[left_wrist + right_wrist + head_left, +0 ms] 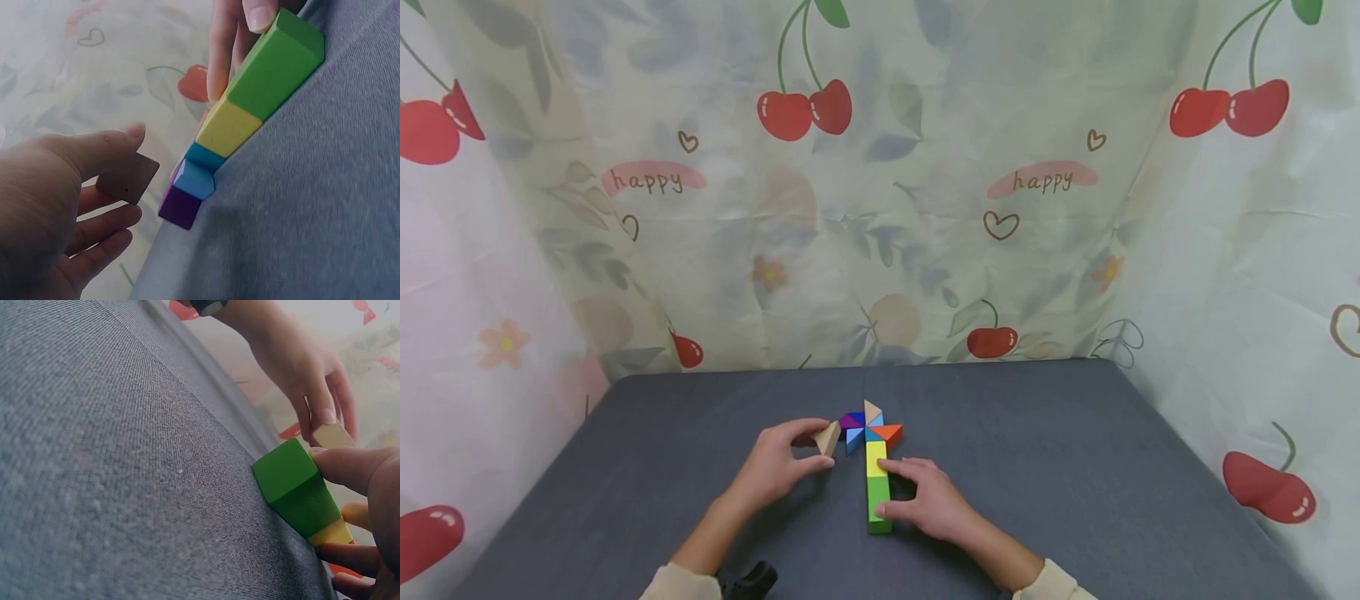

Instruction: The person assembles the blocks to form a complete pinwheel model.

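Observation:
My left hand [778, 462] pinches a plain wooden triangular block [829, 438] between thumb and fingers, just left of a pinwheel of small blocks. That wheel includes a purple block [848, 422], a light blue triangle [854, 437], an orange triangle [891, 433] and a beige triangle [871, 411]. Below it a yellow block [877, 457] and a green block [878, 500] form a straight stem. My right hand [928, 496] touches the stem from the right, thumb at the green block and fingers at the yellow one. In the left wrist view the held block [129, 178] hangs apart from the wheel.
A dark grey cloth [1037, 450] covers the table. Behind it and at both sides hangs a pale curtain [880, 208] printed with cherries. A black object [754, 581] shows by the left wrist.

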Tool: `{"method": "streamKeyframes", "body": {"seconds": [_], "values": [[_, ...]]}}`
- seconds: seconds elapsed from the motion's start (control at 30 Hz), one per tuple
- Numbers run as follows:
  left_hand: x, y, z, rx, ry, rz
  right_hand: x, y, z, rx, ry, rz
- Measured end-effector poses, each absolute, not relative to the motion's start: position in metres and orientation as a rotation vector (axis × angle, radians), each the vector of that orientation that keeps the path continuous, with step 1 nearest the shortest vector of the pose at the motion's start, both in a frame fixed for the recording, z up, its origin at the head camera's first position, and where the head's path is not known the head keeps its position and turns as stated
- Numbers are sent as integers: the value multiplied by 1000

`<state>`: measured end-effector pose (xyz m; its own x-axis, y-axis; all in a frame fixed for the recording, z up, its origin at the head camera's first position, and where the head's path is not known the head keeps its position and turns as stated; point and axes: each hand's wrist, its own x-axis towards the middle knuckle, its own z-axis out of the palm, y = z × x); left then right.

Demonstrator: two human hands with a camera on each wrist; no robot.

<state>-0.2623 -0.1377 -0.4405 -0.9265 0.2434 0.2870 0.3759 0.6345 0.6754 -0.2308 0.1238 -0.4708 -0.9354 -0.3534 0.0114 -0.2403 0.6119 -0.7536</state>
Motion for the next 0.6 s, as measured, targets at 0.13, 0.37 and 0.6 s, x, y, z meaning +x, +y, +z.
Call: {"method": "streamKeyframes", "body": {"seconds": [0.13,0.37,0.6], "values": [[-264,-130,-442,-532,-2688,-1182,-231,124,-471,-493,2692,-1226],[-265,-120,-443,-569,-2709,-1185,-231,124,-470,-508,2695,-1221],[-268,-113,-444,-558,-2766,-1168,-230,124,-469,-527,2697,-1236]]}}
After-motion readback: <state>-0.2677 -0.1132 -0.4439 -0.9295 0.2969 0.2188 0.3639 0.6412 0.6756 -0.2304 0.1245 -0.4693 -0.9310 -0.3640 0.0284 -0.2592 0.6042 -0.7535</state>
